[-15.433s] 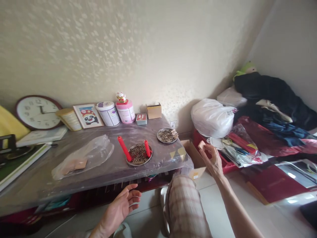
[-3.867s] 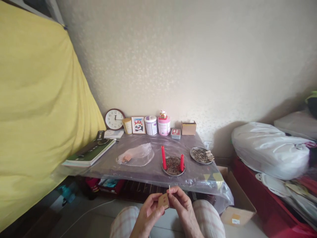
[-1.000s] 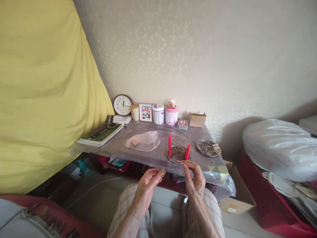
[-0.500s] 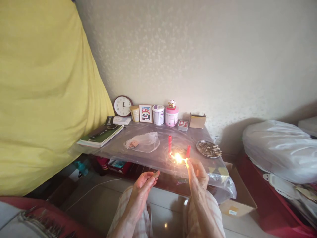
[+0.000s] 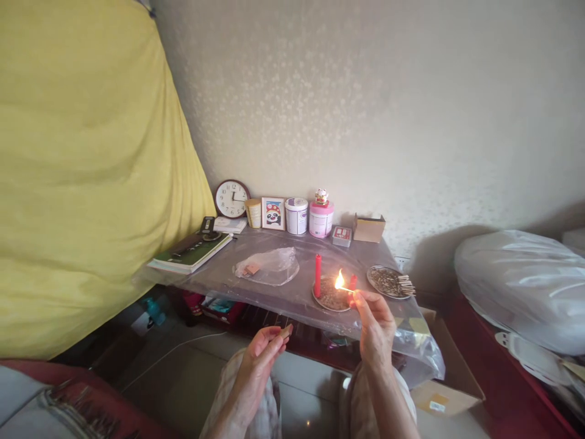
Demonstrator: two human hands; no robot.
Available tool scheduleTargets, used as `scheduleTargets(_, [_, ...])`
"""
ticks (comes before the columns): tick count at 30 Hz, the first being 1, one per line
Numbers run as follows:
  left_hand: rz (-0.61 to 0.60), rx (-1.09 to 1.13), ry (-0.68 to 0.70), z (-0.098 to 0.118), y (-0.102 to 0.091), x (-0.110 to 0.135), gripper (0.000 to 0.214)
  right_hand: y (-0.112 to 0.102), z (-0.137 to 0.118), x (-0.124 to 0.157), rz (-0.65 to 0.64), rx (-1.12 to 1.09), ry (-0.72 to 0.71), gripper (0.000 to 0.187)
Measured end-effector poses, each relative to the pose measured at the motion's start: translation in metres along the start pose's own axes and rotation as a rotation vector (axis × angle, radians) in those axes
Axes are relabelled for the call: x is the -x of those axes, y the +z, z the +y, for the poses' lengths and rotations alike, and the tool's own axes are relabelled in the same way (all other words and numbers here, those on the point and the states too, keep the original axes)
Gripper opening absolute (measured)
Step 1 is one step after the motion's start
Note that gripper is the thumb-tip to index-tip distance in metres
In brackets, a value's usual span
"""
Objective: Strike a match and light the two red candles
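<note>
Between the fingertips of my right hand (image 5: 377,323) is a burning match (image 5: 346,289), its flame at the left end. Behind it stand two red candles: a tall candle (image 5: 318,275) left of the flame and a shorter candle (image 5: 353,281), partly hidden by my fingers. Both are at a round plate (image 5: 333,303) with a grainy brown surface; I see no flame on the tall one. My left hand (image 5: 260,360) is closed on a small matchbox (image 5: 286,332), low in front of the table edge.
A second plate (image 5: 388,281) bears burnt bits and several matchsticks. On the plastic-covered table (image 5: 278,299) lie a clear bag (image 5: 269,265) and a green book (image 5: 194,251). Along the wall stand a clock (image 5: 232,199), tubs and a small carton (image 5: 369,228). An open cardboard box (image 5: 450,390) sits below right.
The match's bright flare has settled to a smaller upright flame, so the plate beneath shows clearly. The view has shifted slightly; my left hand still holds the matchbox.
</note>
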State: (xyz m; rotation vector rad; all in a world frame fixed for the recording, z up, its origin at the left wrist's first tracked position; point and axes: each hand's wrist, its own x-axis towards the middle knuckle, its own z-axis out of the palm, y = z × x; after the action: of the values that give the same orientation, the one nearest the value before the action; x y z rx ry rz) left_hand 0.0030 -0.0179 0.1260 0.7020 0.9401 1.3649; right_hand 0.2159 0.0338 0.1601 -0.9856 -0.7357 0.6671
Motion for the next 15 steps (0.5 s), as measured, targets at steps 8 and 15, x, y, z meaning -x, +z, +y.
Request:
scheduleTargets(8, [0.035, -0.019, 0.006, 0.000, -0.002, -0.001, 0.037, 0.005, -0.004, -0.003, -0.038, -0.053, 0.000, 0.031])
scheduleTargets(15, [0.025, 0.000, -0.007, -0.005, -0.011, 0.000, 0.034, 0.007, -0.005, -0.007, -0.065, -0.067, 0.033, 0.031])
